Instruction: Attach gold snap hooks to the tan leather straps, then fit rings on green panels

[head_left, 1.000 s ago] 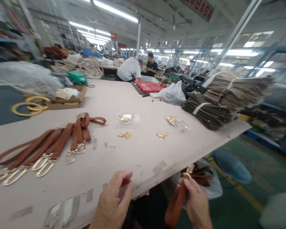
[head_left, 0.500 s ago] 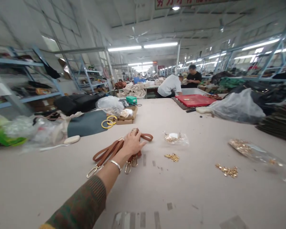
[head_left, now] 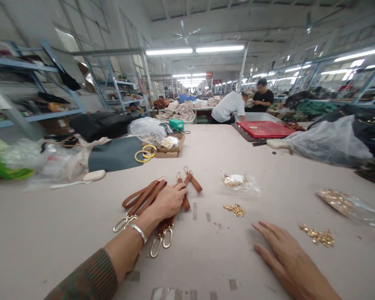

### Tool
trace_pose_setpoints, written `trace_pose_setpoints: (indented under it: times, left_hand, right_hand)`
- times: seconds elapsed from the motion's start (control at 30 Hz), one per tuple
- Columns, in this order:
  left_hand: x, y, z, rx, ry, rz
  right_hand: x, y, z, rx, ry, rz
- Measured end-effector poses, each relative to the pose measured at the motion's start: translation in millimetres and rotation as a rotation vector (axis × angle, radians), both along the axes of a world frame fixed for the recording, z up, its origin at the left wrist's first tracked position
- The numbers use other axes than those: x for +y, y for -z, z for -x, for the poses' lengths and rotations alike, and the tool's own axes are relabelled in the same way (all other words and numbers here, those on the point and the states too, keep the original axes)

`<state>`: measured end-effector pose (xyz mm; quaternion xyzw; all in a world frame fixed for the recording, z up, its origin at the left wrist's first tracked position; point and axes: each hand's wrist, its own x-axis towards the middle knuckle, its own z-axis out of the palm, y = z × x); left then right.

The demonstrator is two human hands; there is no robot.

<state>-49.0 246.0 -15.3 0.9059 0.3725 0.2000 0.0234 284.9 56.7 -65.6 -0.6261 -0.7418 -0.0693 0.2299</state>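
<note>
Head view: the left hand rests over brown straps on the table, its grip impossible to tell; the right hand, newly in view, spreads empty near small gold pieces, seemingly free for use.

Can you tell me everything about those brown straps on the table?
The brown straps look like leather, and some are looped. Big gold oval rings show at several near ends, and smaller gold metal pieces at far ends. They lie slanting on the pale table, some side by side. The left hand is over some, hiding parts; I can't tell whether it grips them.
</note>
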Motion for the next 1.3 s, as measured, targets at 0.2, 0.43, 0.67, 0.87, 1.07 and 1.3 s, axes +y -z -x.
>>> trace_pose_setpoints:
  times: [0.2, 0.43, 0.67, 0.87, 1.07, 1.3]
  left_hand:
    - [-52, -5.6, 36, 0.092, 0.053, 0.069]
    - [-77, -13.9, 61, -0.124, -0.01, 0.199]
    - [-59, -15.7, 57, -0.57, -0.302, 0.283]
    - [-50, -11.4, 55, -0.893, -0.408, 0.475]
    - [-70, -54.8, 59, -1.231, -0.422, 0.562]
    - [-115, -105.5, 43, -1.552, -0.292, 0.631]
  right_hand:
    - [49, 10.1, 27, -0.092, -0.01, 0.073]
    - [43, 17.7, 18, -0.071, -0.107, -0.14]
    - [33, 2.3, 14, -0.02, -0.06, -0.192]
    - [16, 3.9, 12, 0.151, -0.018, -0.166]
    - [-4, -10.3, 16, 0.472, 0.218, 0.01]
    - [-44, -36.4, 73, 0.838, 0.159, 0.079]
